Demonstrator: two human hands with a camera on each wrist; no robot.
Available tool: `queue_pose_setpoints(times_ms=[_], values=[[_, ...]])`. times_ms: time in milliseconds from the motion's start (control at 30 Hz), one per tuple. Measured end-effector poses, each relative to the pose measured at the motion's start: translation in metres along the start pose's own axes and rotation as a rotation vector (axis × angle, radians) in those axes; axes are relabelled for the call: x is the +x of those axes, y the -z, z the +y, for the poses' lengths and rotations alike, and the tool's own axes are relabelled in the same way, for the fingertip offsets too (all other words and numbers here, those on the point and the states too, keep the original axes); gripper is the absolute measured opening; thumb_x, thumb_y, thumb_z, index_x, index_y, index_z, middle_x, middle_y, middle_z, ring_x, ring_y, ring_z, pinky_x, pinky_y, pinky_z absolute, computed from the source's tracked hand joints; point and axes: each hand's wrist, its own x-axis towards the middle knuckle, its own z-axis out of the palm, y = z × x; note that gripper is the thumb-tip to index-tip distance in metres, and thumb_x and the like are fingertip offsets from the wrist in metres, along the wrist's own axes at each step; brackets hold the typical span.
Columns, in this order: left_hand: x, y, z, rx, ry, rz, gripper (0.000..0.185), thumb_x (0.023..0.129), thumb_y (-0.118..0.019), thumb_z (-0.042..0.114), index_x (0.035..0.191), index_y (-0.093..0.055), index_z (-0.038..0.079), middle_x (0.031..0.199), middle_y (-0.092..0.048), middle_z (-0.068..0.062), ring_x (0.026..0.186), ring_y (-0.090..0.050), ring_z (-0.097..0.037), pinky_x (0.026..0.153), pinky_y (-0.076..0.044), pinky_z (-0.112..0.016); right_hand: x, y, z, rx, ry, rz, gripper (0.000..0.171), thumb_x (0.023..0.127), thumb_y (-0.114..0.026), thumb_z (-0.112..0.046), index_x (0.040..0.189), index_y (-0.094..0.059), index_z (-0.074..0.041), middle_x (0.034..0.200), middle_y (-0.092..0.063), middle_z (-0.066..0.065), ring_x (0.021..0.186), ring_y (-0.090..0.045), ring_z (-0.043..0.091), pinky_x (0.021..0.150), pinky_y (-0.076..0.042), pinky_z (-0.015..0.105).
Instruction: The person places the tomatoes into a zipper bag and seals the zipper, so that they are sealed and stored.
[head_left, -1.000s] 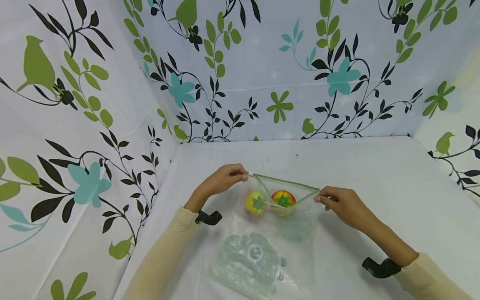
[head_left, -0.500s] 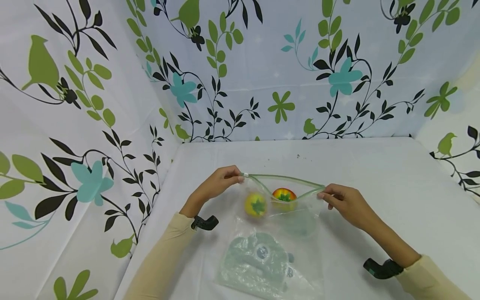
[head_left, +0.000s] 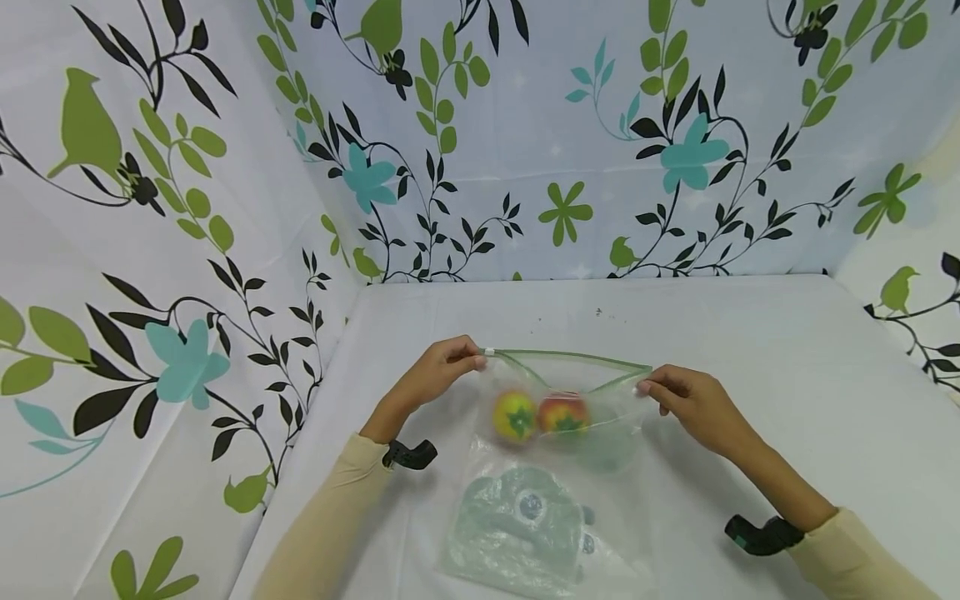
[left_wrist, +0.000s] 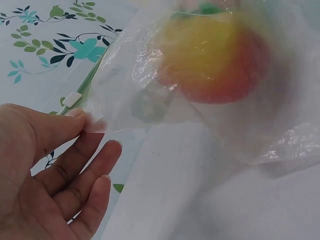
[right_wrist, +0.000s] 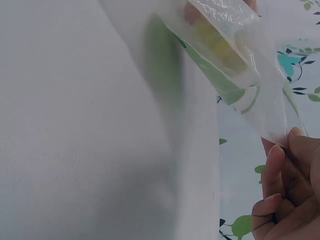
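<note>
A clear zip bag (head_left: 622, 525) with a green zip edge and a pale teal print is stretched between my two hands. My left hand (head_left: 442, 375) pinches its upper left corner between thumb and index finger, beside the white slider (left_wrist: 72, 99); the other fingers are loosely bent. My right hand (head_left: 690, 408) pinches the upper right corner. Between them the mouth gapes in a triangle. Two round tomato-like fruits with green leafy tops lie inside, a yellow one (head_left: 515, 415) and a red-yellow one (head_left: 564, 412). A blurred green patch (right_wrist: 162, 60) shows through the plastic in the right wrist view.
The bag is over a white-covered table (head_left: 750, 333). Behind and to the left hang white curtains (head_left: 480, 208) printed with leaves, birds and flowers. Black wrist cameras (head_left: 761, 536) sit on both forearms.
Both hands have spread slightly apart, stretching the bag's mouth. The red-yellow fruit, earlier partly showing above the front edge, now sits lower behind the plastic. The bag's lower part has shifted right.
</note>
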Motion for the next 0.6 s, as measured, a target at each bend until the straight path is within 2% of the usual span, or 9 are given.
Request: queue_pose_setpoints(times_ms=[167,333,433,600], values=[[-0.007,0.006,-0.006,0.016,0.036,0.031,0.021,0.101,-0.063,0.03,0.099,-0.067,0.01,0.101,-0.065,-0.006,0.102,-0.056,-0.04,0.084,-0.042,-0.048,0.002,0.004,0.002,0.022,0.003,0.001,0.018,0.102,-0.06,-0.028,0.096,-0.072,-0.016,0.072,-0.06,0.0,0.069,-0.054,0.026,0.06,-0.042,0.029],[-0.013,0.008,-0.008,0.027,0.062,0.035,0.019,0.1,-0.063,0.031,0.098,-0.067,0.012,0.101,-0.066,-0.005,0.102,-0.057,-0.041,0.084,-0.044,-0.048,0.007,0.004,0.005,0.026,-0.006,-0.009,0.018,0.102,-0.061,-0.027,0.096,-0.072,-0.014,0.079,-0.064,0.006,0.07,-0.057,0.023,0.059,-0.042,0.029],[-0.015,0.007,-0.008,0.04,0.061,0.046,0.017,0.101,-0.063,0.027,0.097,-0.067,0.011,0.102,-0.067,-0.007,0.102,-0.059,-0.038,0.082,-0.044,-0.045,0.012,0.004,0.008,0.026,-0.013,-0.025,0.019,0.102,-0.061,-0.027,0.097,-0.071,-0.012,0.084,-0.067,0.008,0.07,-0.058,0.021,0.057,-0.042,0.03],[-0.016,0.004,-0.009,0.079,0.049,0.069,0.017,0.101,-0.063,0.023,0.097,-0.067,0.007,0.101,-0.066,-0.006,0.097,-0.06,-0.031,0.078,-0.044,-0.04,0.021,0.005,0.015,-0.003,-0.026,-0.054,0.018,0.101,-0.062,-0.027,0.096,-0.071,-0.013,0.083,-0.068,0.006,0.071,-0.059,0.022,0.059,-0.042,0.031]])
